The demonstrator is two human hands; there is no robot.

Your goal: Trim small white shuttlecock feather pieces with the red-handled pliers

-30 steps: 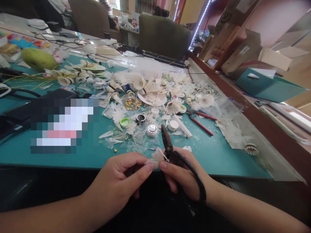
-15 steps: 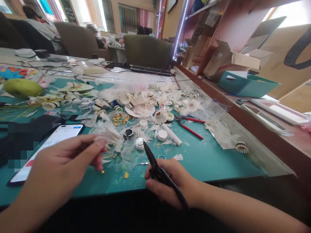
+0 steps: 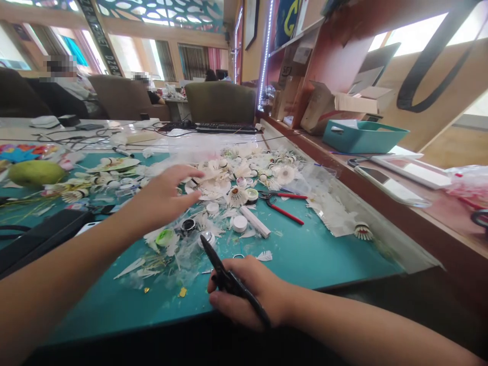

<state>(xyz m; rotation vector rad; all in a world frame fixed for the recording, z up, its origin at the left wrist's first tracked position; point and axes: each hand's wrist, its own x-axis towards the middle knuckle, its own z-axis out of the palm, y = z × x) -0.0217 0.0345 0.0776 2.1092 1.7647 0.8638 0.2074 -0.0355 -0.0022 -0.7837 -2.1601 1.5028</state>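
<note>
My left hand (image 3: 164, 195) reaches over the heap on the table, thumb and fingers apart, with nothing visible between them. Just beyond its fingertips lie a round white plate (image 3: 209, 190) and a pile of white shuttlecocks and feathers. My right hand (image 3: 249, 290) grips black scissors (image 3: 221, 264), or a similar pointed tool, near the front edge. The tip points away and overlaps a small white jar (image 3: 208, 237). Close by are a black-rimmed jar (image 3: 188, 226), a round white lid (image 3: 240, 223), a cut feather piece (image 3: 265, 255) and a small gold piece (image 3: 182, 292).
Red-handled pliers (image 3: 285, 208) lie right of the pile, near a white bar (image 3: 254, 221). A shuttlecock (image 3: 363, 231) rests at the far right. A teal bin (image 3: 364, 137) stands on the side ledge. A green fruit (image 3: 36, 174) sits at left. People sit beyond the table.
My left hand has moved forward from the near-left feathers to the pile and its fingers have spread. My right hand keeps its grip. The view has tilted up, and my left arm covers most of the phone.
</note>
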